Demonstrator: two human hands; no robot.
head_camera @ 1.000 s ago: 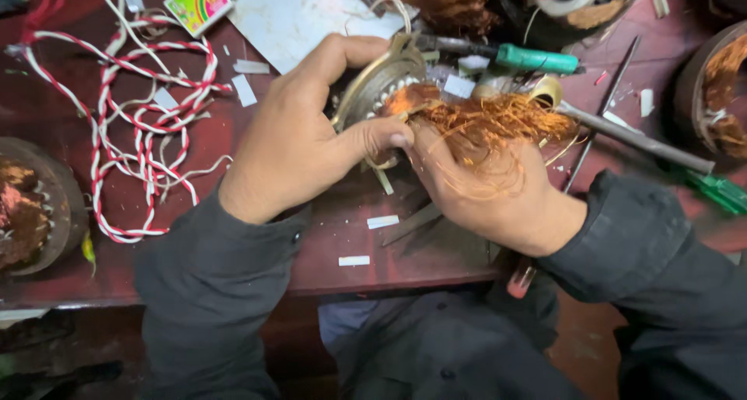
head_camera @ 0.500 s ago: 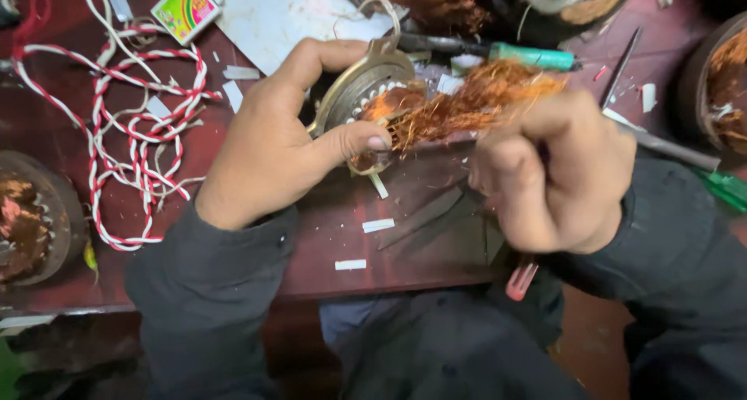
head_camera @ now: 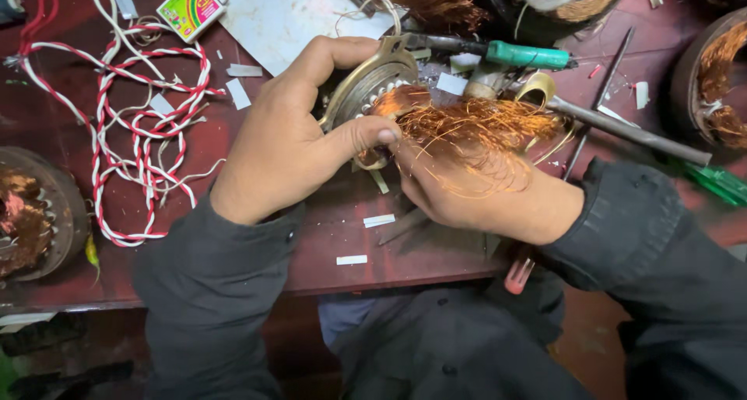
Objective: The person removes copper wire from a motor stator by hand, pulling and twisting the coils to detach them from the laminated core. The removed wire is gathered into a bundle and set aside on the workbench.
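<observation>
Stator [head_camera: 366, 85] sits tipped up near the table's [head_camera: 327, 236] back edge, so its wire shows. Left hand [head_camera: 288, 147] clamps it steady, thumb in front. Right hand [head_camera: 467, 186] pinches the copper wire [head_camera: 475, 124] beside it.

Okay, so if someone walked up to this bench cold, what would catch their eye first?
Most likely the bright tangle of copper wire at centre, spilling from a round metal motor stator gripped by the left hand, while the right hand lies under the strands. Next, the red-and-white twisted cord looped across the dark red table at left, and the green-handled tool behind the hands.
</observation>
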